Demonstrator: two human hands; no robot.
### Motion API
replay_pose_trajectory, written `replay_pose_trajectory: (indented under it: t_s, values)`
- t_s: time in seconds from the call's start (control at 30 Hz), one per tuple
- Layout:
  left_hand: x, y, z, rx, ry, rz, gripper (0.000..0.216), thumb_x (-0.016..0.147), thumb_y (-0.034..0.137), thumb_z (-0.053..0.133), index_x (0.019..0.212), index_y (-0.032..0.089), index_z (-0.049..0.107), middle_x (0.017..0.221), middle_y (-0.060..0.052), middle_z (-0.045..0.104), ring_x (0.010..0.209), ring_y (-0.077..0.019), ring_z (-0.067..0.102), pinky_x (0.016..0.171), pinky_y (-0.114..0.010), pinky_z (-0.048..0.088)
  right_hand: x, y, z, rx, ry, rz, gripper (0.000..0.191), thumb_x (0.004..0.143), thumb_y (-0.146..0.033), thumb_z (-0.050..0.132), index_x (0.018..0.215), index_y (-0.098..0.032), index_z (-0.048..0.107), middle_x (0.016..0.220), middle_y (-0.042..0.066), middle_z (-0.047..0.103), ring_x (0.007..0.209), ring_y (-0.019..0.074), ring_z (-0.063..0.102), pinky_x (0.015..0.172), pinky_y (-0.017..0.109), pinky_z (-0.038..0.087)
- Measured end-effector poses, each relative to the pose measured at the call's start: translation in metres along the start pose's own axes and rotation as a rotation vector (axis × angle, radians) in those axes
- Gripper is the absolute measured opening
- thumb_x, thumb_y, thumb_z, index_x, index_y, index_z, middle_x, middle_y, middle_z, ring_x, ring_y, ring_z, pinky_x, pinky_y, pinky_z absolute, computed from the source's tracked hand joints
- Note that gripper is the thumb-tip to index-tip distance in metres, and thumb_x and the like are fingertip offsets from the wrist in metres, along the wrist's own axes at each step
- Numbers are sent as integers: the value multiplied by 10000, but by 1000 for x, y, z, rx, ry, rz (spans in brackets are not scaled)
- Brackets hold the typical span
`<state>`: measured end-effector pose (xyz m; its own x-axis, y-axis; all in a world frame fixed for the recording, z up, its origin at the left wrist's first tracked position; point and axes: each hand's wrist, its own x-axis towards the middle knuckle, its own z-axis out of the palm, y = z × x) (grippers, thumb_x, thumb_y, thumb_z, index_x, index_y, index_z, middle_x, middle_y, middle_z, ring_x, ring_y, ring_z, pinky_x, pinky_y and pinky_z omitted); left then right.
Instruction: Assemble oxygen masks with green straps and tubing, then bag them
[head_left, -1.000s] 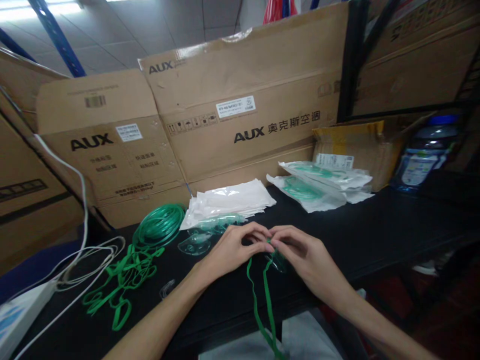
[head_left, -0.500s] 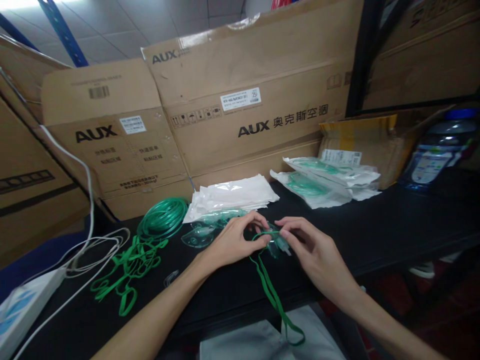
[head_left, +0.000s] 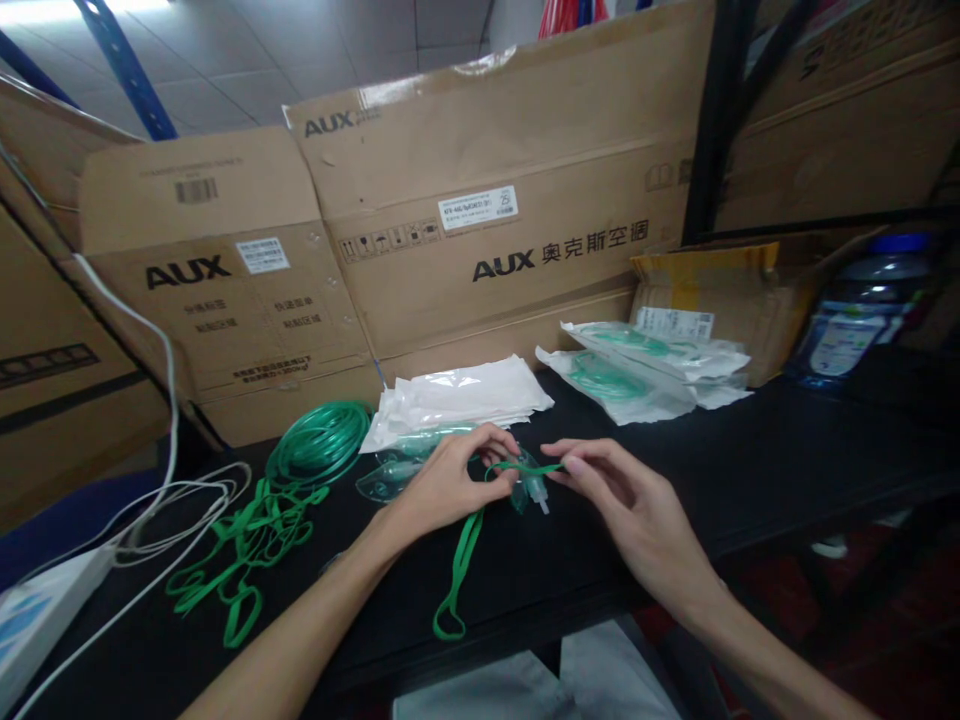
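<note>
Plastic packets [head_left: 705,392] hold green tubing [head_left: 609,376]; left fingers [head_left: 496,490] grip a mask [head_left: 520,497], right fingers [head_left: 583,471] pinch a strap [head_left: 466,548].

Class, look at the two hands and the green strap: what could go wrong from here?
1. The right hand seems to pinch the green strap with its fingertips alone, so it might slip free.
2. A loop of it dangles below the left hand, which is at the clear mask; that loop could twist or snag.
3. Other straps lie tangled on the table, so pulling one out might tighten a knot.
</note>
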<state>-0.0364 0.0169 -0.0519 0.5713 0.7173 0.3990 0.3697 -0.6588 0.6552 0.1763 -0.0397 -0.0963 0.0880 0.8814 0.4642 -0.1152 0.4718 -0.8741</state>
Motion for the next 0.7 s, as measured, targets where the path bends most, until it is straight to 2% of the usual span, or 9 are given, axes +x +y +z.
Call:
replay_pose_trajectory:
  t_s: [0.07,0.17,0.2,0.3,0.4,0.47,0.53,0.6,0.7]
  values:
    - [0,1,1,-33,14,2,155,875,192,707,1023,173,669,978,-23,706,881,-159,638,846,-275,496,0,-1,0,-82,-55,6,278,930,-491,684,1060,-248,720,1257,80,715,1234,276,650,1073,428,540]
    - [-1,3,2,-84,35,2,173,900,275,731,1030,176,675,1006,-32,708,896,-162,640,852,-277,496,1,0,0,-97,-71,108,528,962,-569,599,1394,-267,578,1341,101,686,1252,289,642,1093,478,510]
    - [-1,4,3,-104,33,1,189,899,292,741,1035,177,678,1013,-33,709,891,-161,645,849,-277,497,2,0,-1,-85,-119,157,566,979,-590,556,1436,-257,551,1329,108,695,1238,296,651,1092,495,506]
    - [-2,6,5,-173,-4,-17,223,886,314,763,1046,179,686,996,-28,712,783,-143,658,787,-271,511,3,2,-3,-33,-250,227,528,1032,-575,443,1415,-249,604,1374,105,675,1291,309,614,1127,508,464]
    - [-2,7,7,-261,-44,-56,241,934,364,702,1089,183,670,982,-28,706,677,-120,642,717,-266,514,2,3,-5,-11,-183,156,435,1055,-456,414,1422,-314,600,1475,68,599,1341,294,575,1132,494,457]
    - [0,6,8,-326,-56,-87,265,967,411,644,1106,186,651,963,-31,704,698,-131,647,723,-271,517,-1,3,-7,-66,-167,66,413,1021,-326,434,1382,-335,636,1530,52,537,1375,292,541,1105,478,486]
    - [1,5,7,-382,-57,-116,289,958,453,641,1064,184,647,911,-30,702,786,-163,667,773,-284,521,-4,1,-6,-178,-205,-41,473,936,-201,495,1354,-345,661,1578,31,474,1428,288,483,1124,462,475]
    - [2,5,6,-422,-47,-148,313,923,482,675,1006,181,649,876,-33,696,873,-195,673,804,-291,520,-7,-2,-3,-305,-266,-128,612,860,-124,568,1417,-375,606,1601,11,443,1465,274,439,1192,462,402]
    - [3,7,7,-459,-46,-204,396,870,547,707,1003,178,651,880,-50,699,803,-196,663,658,-262,506,-9,-5,4,-399,-349,-211,718,837,-122,666,1491,-384,525,1605,15,446,1471,266,439,1233,448,342]
